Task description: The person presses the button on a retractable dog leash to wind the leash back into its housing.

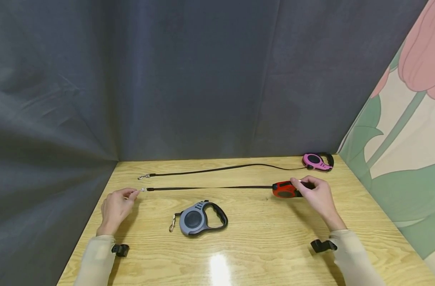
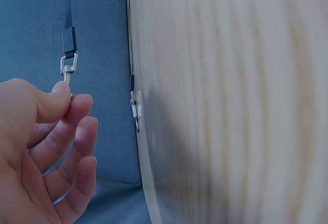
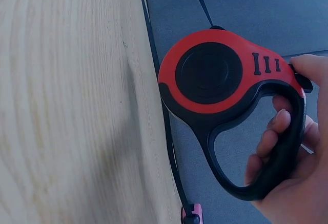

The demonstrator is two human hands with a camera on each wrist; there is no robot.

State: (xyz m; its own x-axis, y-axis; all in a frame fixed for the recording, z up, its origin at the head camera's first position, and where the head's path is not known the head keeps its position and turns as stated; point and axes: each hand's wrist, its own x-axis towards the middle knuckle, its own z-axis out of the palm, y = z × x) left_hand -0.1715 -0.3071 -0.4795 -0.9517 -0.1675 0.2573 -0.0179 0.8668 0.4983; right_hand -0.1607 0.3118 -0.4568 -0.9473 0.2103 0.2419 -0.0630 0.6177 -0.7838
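Note:
My right hand [image 1: 319, 197] grips the black handle of a red retractable dog leash [image 1: 284, 189], fingers through the loop and thumb at the button in the right wrist view. Its black strap [image 1: 210, 187] stretches taut leftward across the head view. At the other end my left hand [image 1: 117, 206] pinches the metal snap hook [image 2: 67, 73] between thumb and forefinger. In front lies a grey retractable leash [image 1: 193, 219] with its strap wound in and its hook [image 1: 172, 223] beside it. A pink retractable leash [image 1: 314, 160] rests at the back right.
The pink leash's black strap [image 1: 217, 169] runs along the back of the wooden table [image 1: 260, 246], ending in a hook [image 1: 144, 176] at the left. Dark grey cloth [image 1: 203, 79] hangs behind and on the left. A flower-patterned curtain [image 1: 410, 159] borders the right side.

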